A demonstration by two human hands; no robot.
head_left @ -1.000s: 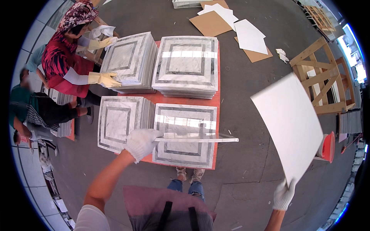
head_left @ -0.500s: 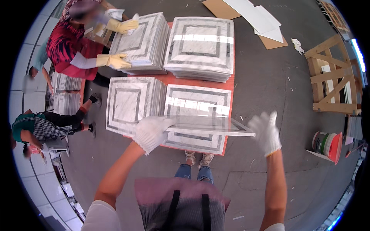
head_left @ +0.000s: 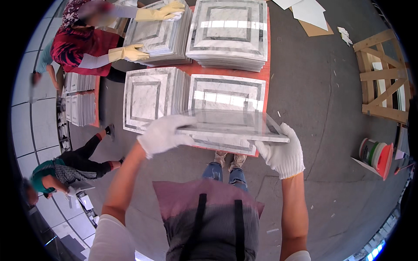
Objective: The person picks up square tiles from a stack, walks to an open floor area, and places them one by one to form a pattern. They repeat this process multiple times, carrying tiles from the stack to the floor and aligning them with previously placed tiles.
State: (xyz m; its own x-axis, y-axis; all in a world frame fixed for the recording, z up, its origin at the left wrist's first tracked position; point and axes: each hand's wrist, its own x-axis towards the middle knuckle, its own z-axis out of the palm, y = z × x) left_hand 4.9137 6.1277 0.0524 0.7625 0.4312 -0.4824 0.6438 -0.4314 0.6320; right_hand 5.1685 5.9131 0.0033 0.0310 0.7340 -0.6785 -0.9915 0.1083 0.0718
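A glossy square marble tile (head_left: 235, 126) is held up in front of me, tilted and seen almost edge-on, its face blurred by motion and shine. My left hand (head_left: 164, 134), in a white knit glove, closes on its left edge. My right hand (head_left: 285, 152), also gloved, wraps its right near corner, with fingers above and below. Just beneath the tile lies a low stack of framed-pattern marble tiles (head_left: 226, 87), partly hidden by it. Left of that stands a taller tile stack (head_left: 148, 98).
Two more tile stacks stand beyond; a co-worker's yellow gloves (head_left: 130, 53) touch the far left stack (head_left: 156, 30). All rest on an orange-red base (head_left: 266, 26). A wooden crate (head_left: 383, 78) and a tipped bucket (head_left: 374, 152) are at right. Another person (head_left: 65, 169) crouches at left.
My right hand, earlier open at the tile's right end, now grips its corner. The stacks appear higher in view. The co-worker's far hand has moved right across the stack.
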